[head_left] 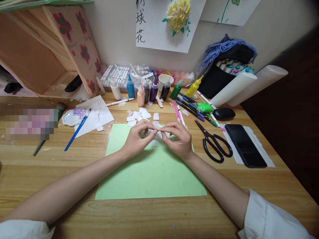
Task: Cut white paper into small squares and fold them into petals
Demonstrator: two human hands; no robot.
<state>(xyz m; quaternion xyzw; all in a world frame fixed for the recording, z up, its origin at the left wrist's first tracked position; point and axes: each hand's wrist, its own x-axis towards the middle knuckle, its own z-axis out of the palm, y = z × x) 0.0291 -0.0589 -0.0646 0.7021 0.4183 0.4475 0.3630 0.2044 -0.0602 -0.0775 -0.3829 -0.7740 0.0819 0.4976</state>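
My left hand and my right hand meet fingertip to fingertip above the upper part of a light green sheet of paper. Both are closed in a pinch. Whatever sits between the fingertips is too small to make out. Just below the fingertips, a white paper piece shows against the green sheet. Beyond the hands lie several small cut squares of white paper, some overlapping. Black-handled scissors rest to the right of my right hand, blades pointing away from me.
Paint bottles stand in a row at the back, near a paper cup. Pens, a phone and a black mouse lie right. Left are a paintbrush and a paint palette.
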